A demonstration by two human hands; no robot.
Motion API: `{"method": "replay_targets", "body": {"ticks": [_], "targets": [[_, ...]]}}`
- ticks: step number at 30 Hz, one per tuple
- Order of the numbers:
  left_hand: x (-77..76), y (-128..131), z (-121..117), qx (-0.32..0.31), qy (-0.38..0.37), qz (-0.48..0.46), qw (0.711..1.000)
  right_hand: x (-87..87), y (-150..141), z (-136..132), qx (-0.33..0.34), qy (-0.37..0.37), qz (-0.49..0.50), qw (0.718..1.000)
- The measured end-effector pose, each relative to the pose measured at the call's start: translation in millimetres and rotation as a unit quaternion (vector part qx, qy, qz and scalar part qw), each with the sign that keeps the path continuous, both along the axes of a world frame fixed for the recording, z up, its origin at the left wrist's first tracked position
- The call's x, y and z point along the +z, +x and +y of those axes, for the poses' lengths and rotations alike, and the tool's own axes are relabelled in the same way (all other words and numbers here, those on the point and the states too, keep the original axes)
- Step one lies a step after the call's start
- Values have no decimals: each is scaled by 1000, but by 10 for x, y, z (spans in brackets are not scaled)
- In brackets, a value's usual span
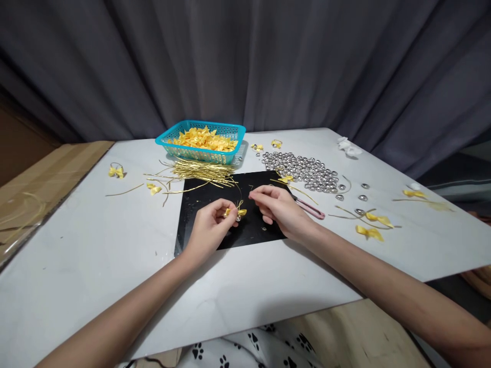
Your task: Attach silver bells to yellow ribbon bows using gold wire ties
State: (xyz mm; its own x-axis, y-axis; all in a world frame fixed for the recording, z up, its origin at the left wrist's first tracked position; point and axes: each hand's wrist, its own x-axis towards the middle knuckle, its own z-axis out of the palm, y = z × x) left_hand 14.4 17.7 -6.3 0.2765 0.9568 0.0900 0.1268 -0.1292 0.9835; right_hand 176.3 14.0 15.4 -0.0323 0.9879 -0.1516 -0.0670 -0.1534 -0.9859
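Observation:
Above the black mat (pixel 245 237), my left hand (pixel 209 225) pinches a small yellow ribbon bow (pixel 242 212) between thumb and fingers. A shiny silver ball (pixel 238 219) hangs at the bow's lower side, and thin gold cord (pixel 240 203) loops up from it. To the right of the bow, my right hand (pixel 282 208) has its thumb and forefinger pressed together. Whatever lies between those fingertips is too small to make out. Just beyond the right wrist, a pink-handled cutting tool (pixel 311 208) lies partly hidden.
A teal basket (pixel 161 141) full of yellow bows stands at the back. Gold cords (pixel 203 173) are heaped before it. Silver balls (pixel 303 168) spread at back right. Loose bows (pixel 370 233) and cords lie at right; a finished-looking bow (pixel 116 171) lies left. Crumpled white tissue (pixel 349 147) sits far right.

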Motion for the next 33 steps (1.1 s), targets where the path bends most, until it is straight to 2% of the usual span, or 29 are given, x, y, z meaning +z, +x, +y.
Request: {"method": "replay_targets", "body": {"ticks": [4, 6, 10, 13, 18, 24, 28, 30, 32, 33], "targets": [[2, -12, -2, -6, 18, 12, 1000, -30, -25, -22, 48, -21, -68, 996], [13, -13, -13, -10, 31, 24, 999, -46, -54, -44, 50, -15, -73, 996], [40, -5, -28, -9, 46, 35, 998, -41, -100, -77, 30, 20, -62, 997], [45, 0, -24, -8, 37, 32, 999, -13, -107, -87, 49, 37, -40, 997], [30, -11, -11, 4, 30, 32, 999, 2, -97, -81, 50, 16, 1, 999], [28, -12, -18, 13, 27, 25, 999, -53, -87, -57, 77, 2, -90, 993], [45, -2, -23, 6, 26, 24, 999, -69, -67, -42, 55, 62, -107, 991], [48, 0, -20, 5, 23, 21, 999, -62, -45, -34, 48, 111, -146, 982], [47, 1, -16, 4, 20, 19, 1000, -46, -7, -22, 42, 195, -217, 956], [44, 1, -14, 2, 17, 16, 1000, -35, 17, -15, 47, 249, -258, 932]]}}
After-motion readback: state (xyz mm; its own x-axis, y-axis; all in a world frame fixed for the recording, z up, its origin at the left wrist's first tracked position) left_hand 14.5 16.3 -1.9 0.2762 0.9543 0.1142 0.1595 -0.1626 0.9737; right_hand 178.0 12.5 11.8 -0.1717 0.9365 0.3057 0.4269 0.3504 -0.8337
